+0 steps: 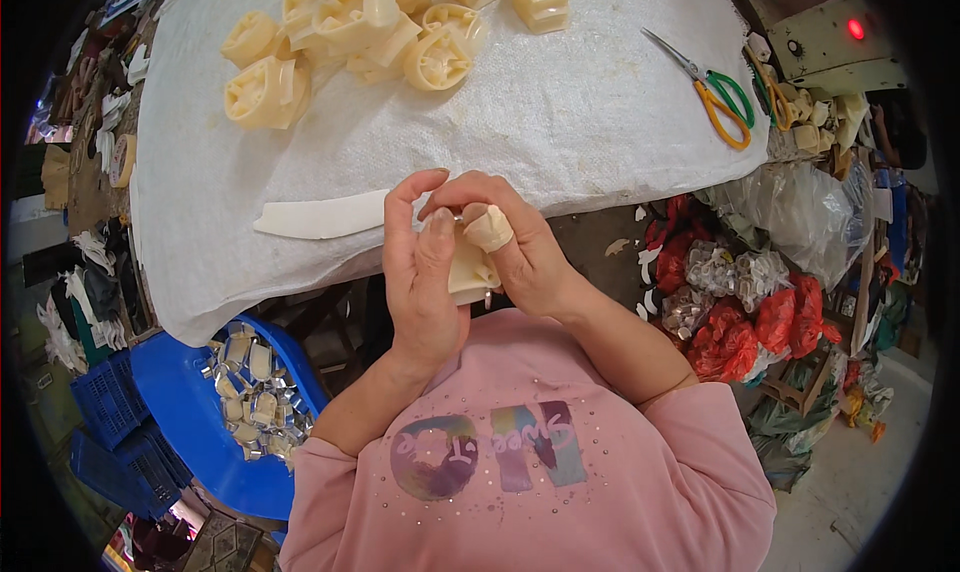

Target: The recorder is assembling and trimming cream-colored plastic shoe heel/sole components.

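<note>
A small cream-coloured piece (470, 271) is held between my two hands, just in front of my chest at the table's near edge. My left hand (415, 272) is closed round its left side, the thumb against it. From the other side my right hand (530, 252) grips it, with a tan wrap (489, 229) round the thumb. A bit of shiny metal shows at the piece's lower right; my fingers hide most of its upper part. Beside my left fingers, a flat white curved strip (320, 216) lies on the table.
Several cream hollow moulded parts (360, 22) lie heaped on the white woven sheet (590, 112) covering the table. Scissors (712, 94) with green and orange handles rest at right. A blue chair (175, 382) at lower left carries shiny metal-and-cream pieces. Filled plastic bags (735, 337) sit at right.
</note>
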Demonstrator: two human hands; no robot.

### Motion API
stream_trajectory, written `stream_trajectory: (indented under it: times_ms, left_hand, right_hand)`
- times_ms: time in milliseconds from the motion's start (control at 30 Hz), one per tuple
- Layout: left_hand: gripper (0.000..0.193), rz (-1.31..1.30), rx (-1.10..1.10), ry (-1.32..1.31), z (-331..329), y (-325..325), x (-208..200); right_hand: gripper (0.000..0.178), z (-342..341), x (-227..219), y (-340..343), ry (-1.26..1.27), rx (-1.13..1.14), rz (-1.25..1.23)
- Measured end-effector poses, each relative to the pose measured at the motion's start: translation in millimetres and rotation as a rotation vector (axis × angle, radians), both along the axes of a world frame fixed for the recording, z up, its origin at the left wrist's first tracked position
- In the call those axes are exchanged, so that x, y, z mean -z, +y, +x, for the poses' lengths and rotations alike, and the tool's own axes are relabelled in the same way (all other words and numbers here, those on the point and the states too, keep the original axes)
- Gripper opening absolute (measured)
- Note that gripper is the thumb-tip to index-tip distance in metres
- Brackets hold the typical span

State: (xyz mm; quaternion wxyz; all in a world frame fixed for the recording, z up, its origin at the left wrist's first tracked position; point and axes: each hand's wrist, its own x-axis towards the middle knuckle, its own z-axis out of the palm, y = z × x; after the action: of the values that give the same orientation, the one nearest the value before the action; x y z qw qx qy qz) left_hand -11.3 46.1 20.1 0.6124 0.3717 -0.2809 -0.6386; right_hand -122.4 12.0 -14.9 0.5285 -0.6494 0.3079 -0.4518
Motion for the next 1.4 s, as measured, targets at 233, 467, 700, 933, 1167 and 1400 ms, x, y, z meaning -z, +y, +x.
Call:
stream_trajectory:
  times_ms: [233,467,700,933,1167,1400]
  left_hand:
    - [0.038,0.061,-0.099,-0.012,6,-1,7]
    - [0.034,0.041,-0.098,0.106,6,-4,-1]
    - [0.028,-0.065,-0.127,-0.006,1,2,13]
    - [0.060,0.036,-0.002,0.254,4,3,-2]
    - [0.076,-0.059,0.091,-0.215,14,8,3]
    - [0.058,-0.029,0.161,0.243,20,-7,8]
  right_hand:
    - [0.041,5,-5,9,0.098,-0.001,-0.089]
    - [0.045,8,-10,13,-0.401,-0.186,0.417]
    - [0.034,12,-12,15,-0.050,0.092,-0.068]
    - [0.031,2,-18,5,-0.589,-0.150,0.729]
    - [0.024,9,-17,8,-0.363,-0.027,0.295]
    - [0.033,-8,-27,-5,-0.230,-0.118,0.546]
